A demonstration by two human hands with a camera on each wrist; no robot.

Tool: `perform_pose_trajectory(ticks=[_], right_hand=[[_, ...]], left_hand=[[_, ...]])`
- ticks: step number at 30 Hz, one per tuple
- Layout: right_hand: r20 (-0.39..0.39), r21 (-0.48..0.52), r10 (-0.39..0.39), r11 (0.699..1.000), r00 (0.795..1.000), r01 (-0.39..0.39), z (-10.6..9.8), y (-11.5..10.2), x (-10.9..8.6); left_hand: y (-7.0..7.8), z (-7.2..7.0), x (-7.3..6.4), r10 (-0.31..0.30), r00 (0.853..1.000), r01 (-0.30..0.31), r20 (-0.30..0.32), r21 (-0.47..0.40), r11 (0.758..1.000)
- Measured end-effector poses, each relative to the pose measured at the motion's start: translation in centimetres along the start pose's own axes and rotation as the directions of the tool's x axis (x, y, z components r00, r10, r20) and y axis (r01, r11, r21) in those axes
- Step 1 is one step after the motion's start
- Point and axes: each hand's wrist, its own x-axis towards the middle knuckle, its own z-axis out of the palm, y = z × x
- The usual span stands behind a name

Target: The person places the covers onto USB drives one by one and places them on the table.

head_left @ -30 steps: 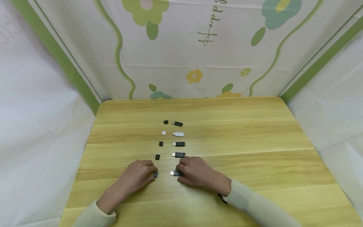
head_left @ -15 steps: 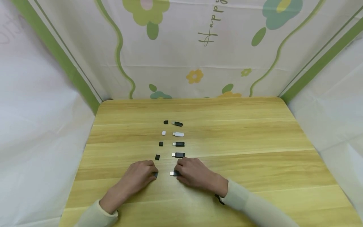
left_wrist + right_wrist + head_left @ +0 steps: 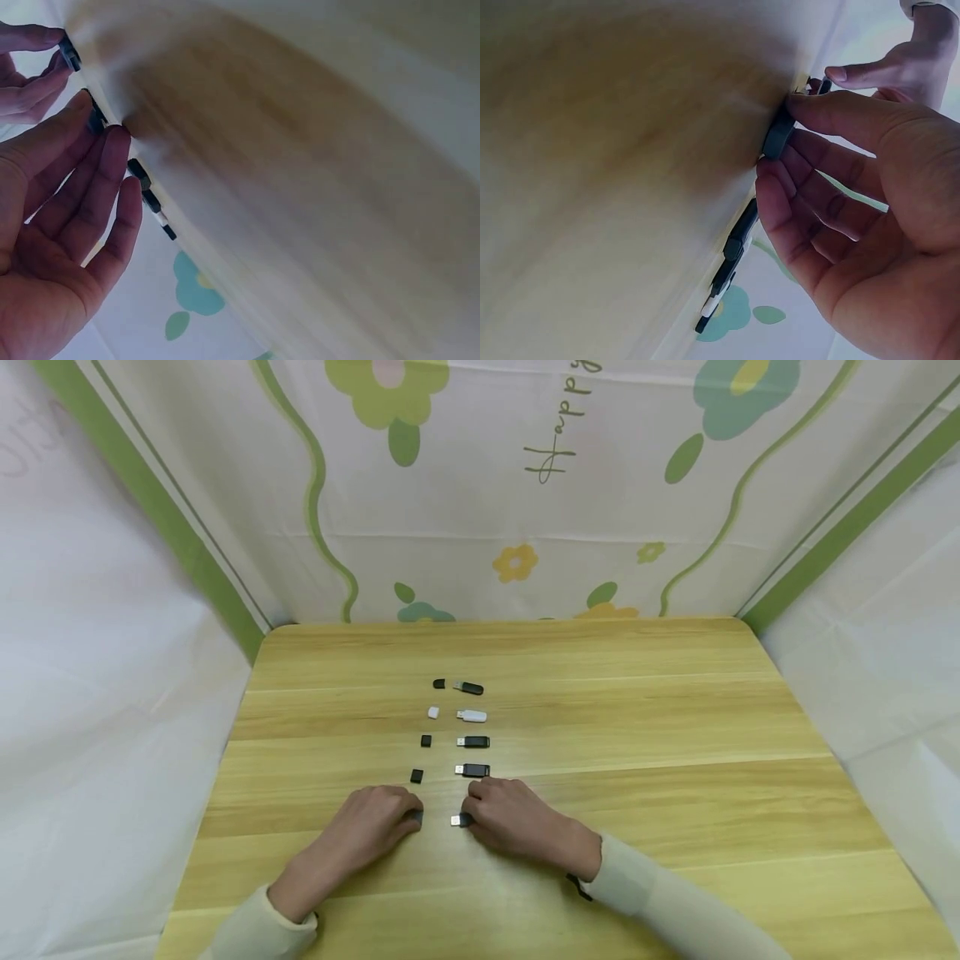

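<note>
Near the table's front, my left hand [image 3: 371, 818] pinches a dark USB stick cap [image 3: 418, 817] between thumb and fingers; most of it is hidden in the head view. The cap [image 3: 96, 120] shows at the thumb tip in the left wrist view. Opposite, my right hand [image 3: 513, 818] holds a dark USB stick [image 3: 457, 820] by its body, the silver plug pointing left at the cap. In the right wrist view the stick's dark body [image 3: 778, 136] sits between thumb and fingertips, low over the table. A gap separates plug and cap.
Beyond the hands, caps lie in a column: black [image 3: 416, 776], black [image 3: 426, 741], white [image 3: 433, 713] and black [image 3: 438, 684]. Right of them lie matching USB sticks, black [image 3: 476, 771], black [image 3: 474, 742], white [image 3: 472, 716] and black [image 3: 471, 688], on the wooden table [image 3: 637, 735].
My left hand has shifted slightly right with the cap, now more covered by the fingers. My right hand has moved slightly left over the stick, so less of its body shows.
</note>
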Motion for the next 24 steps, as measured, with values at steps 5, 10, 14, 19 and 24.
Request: perform_pose_trajectory(ticks=[5,10,14,19,24], right_hand=[[-0.013,0.002,-0.001,1.0,1.0,0.001,-0.1,0.1,0.0],[-0.032,0.008,-0.002,1.0,0.999,0.003,-0.4,0.2,0.0],[-0.049,0.011,-0.01,1.0,0.999,0.01,-0.5,0.2,0.0],[-0.069,0.016,-0.021,1.0,0.997,0.022,-0.7,0.1,0.2],[-0.085,0.028,-0.021,0.999,0.996,0.024,-0.9,-0.1,0.5]], left_hand=[[0.2,0.1,0.4,0.007,1.0,-0.007,-0.008,-0.022,1.0],[0.3,0.2,0.6,0.02,1.0,-0.02,-0.011,-0.026,0.999],[0.5,0.4,0.8,0.035,0.999,-0.035,-0.031,-0.022,0.999],[0.8,0.5,1.2,0.044,0.997,-0.046,-0.056,-0.024,0.999],[0.9,0.6,1.5,0.045,0.997,-0.047,-0.059,-0.041,0.998]])
